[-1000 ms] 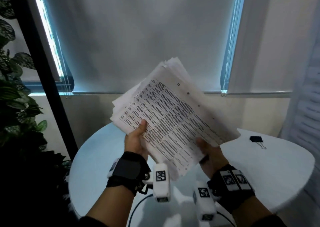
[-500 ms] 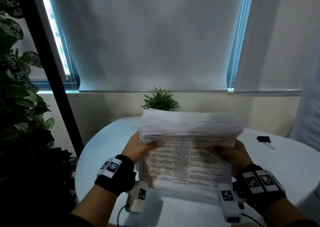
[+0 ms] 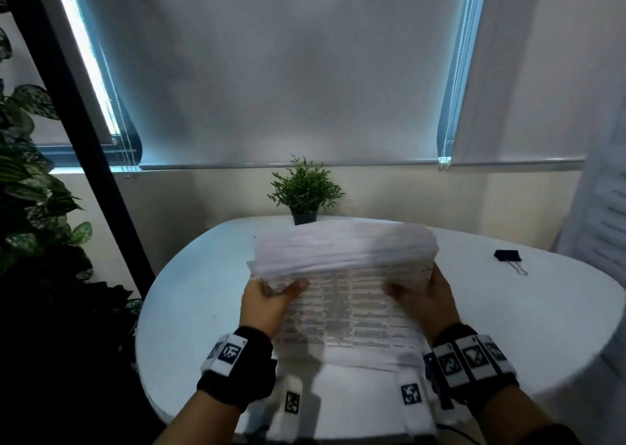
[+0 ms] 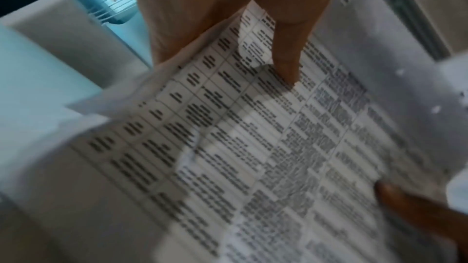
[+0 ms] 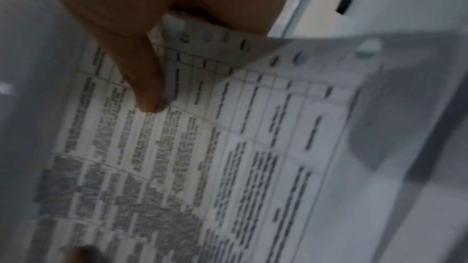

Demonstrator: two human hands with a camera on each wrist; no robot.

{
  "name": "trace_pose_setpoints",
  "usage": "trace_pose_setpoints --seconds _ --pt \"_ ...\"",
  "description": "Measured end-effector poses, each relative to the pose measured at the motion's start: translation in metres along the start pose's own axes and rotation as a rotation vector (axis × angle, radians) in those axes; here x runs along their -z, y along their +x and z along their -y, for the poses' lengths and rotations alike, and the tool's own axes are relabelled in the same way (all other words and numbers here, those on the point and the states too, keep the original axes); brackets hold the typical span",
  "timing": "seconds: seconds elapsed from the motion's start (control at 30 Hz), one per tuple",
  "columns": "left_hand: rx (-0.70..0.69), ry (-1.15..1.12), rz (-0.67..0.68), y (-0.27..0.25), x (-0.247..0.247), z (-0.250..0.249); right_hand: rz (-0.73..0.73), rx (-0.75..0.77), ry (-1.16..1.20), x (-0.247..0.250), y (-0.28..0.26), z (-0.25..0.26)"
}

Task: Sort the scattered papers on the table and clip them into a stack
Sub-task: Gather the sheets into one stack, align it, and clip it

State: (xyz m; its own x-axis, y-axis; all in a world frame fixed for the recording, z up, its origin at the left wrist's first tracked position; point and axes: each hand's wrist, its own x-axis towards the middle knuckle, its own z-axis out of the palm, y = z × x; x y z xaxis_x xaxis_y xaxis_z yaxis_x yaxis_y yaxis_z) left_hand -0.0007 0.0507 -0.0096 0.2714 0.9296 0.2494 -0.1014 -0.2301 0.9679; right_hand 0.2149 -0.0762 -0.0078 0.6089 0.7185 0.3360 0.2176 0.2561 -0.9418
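Gripping the thick stack of white printed papers (image 3: 342, 285) from both sides: left hand (image 3: 267, 300) clamped on the left edge, thumb over the printed top sheet, remaining fingers hidden behind; right hand (image 3: 423, 297) clamped likewise on the right edge. The left wrist view shows the thumb pressed onto the table-printed page (image 4: 253, 147); the right wrist view shows the thumb pinning the hole-punched margin (image 5: 228, 127).

Stack stands roughly on its lower long edge over the round white table (image 3: 189, 309), upper edges blurred and uneven. Judgement: symmetric side grip suits tapping sheets down to square the edges before clipping. Whether the lower edge touches the table cannot be told.

Black binder clip (image 3: 507, 255) lies on the table well to the right, untouched; clipping not yet done. Small potted green plant (image 3: 305, 190) stands behind the stack.
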Motion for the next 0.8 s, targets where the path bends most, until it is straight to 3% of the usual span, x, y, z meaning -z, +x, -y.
trace_pose_setpoints --seconds 0.17,0.3,0.43,0.63,0.7,0.8 --pt "-0.010 -0.006 0.101 0.007 0.015 -0.017 0.071 0.042 0.063 0.011 0.011 0.016" --pt "-0.005 -0.003 0.184 0.008 0.025 -0.005 0.149 -0.064 0.096 0.021 0.014 0.007" --pt "0.017 -0.102 0.098 0.005 0.004 0.004 0.125 -0.032 -0.009 0.018 0.011 0.007" --pt "-0.080 0.108 -0.134 0.005 -0.019 -0.022 -0.031 0.107 -0.048 0.001 0.013 0.023" --pt "-0.112 0.126 -0.113 0.003 -0.024 -0.031 -0.046 0.157 -0.044 -0.007 0.013 0.031" --pt "-0.092 0.050 -0.016 0.004 -0.017 -0.027 -0.051 0.099 0.061 -0.003 0.011 0.028"
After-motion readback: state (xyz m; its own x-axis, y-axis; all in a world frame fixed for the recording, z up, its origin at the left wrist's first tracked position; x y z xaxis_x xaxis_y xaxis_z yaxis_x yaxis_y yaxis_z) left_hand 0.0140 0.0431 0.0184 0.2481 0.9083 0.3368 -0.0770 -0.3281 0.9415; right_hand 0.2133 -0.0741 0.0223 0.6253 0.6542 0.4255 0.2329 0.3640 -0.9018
